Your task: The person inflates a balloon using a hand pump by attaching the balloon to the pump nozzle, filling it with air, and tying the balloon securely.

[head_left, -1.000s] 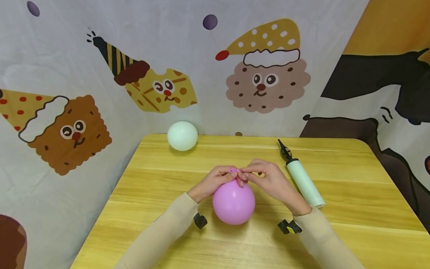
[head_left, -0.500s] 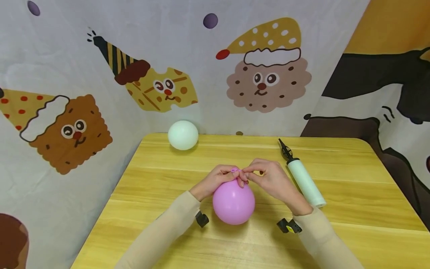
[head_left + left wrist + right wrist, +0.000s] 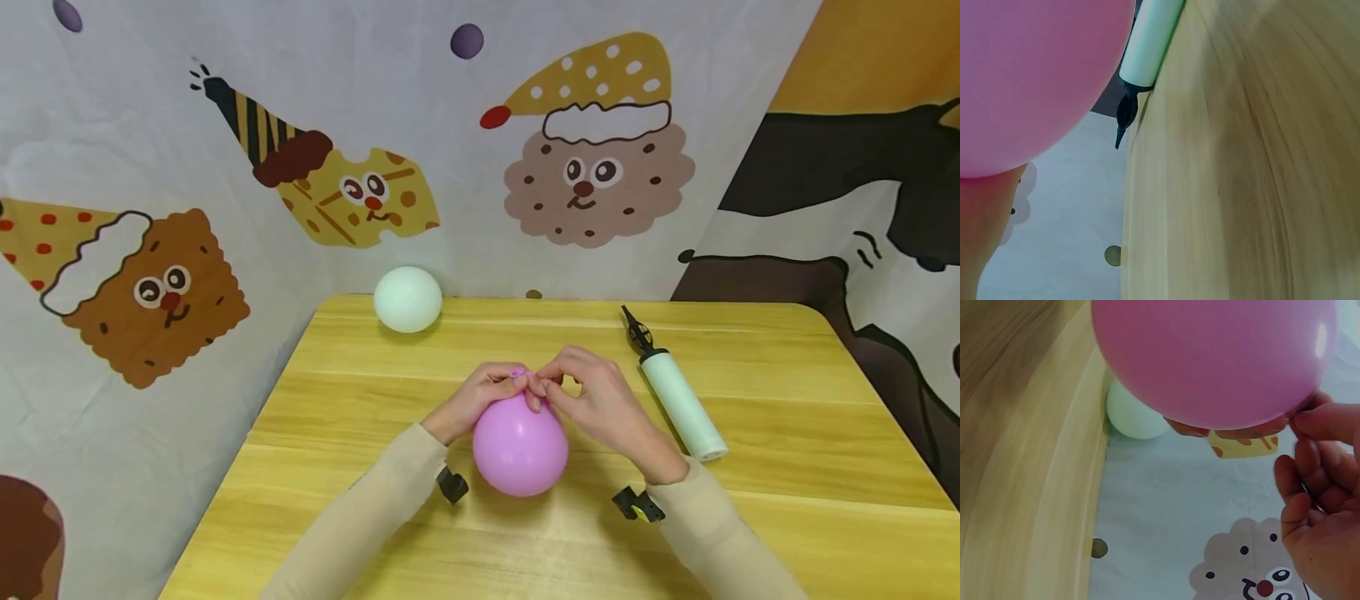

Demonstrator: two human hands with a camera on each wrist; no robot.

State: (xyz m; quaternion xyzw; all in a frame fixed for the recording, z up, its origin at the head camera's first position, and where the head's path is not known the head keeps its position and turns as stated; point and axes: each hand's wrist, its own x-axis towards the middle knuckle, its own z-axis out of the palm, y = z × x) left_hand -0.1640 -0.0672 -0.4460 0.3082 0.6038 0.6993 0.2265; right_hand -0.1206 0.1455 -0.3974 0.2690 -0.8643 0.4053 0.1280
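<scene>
A round, inflated pink balloon (image 3: 520, 450) is held above the table in the head view, its neck upward. My left hand (image 3: 478, 398) grips the neck between thumb and fingers, and the rolled mouth pokes out on top. From the right, my right hand (image 3: 606, 400) pinches at the neck with thumb and index finger. The right wrist view shows this hand (image 3: 1325, 494) with its other fingers curled below; the exact bit between its fingertips is mostly hidden. Much of the left wrist view is filled by the balloon (image 3: 1029, 75).
A pale mint balloon (image 3: 408, 299) rests at the table's back left. To the right lies a mint hand pump (image 3: 682, 404) with a black nozzle. Behind the wooden table (image 3: 322, 500) hangs a cloth backdrop (image 3: 465, 125) with cartoon biscuits.
Both hands and the pink balloon have shifted slightly up in the head view. The right fingers are a little more bent and stay at the neck. The other balloon and pump lie unchanged.
</scene>
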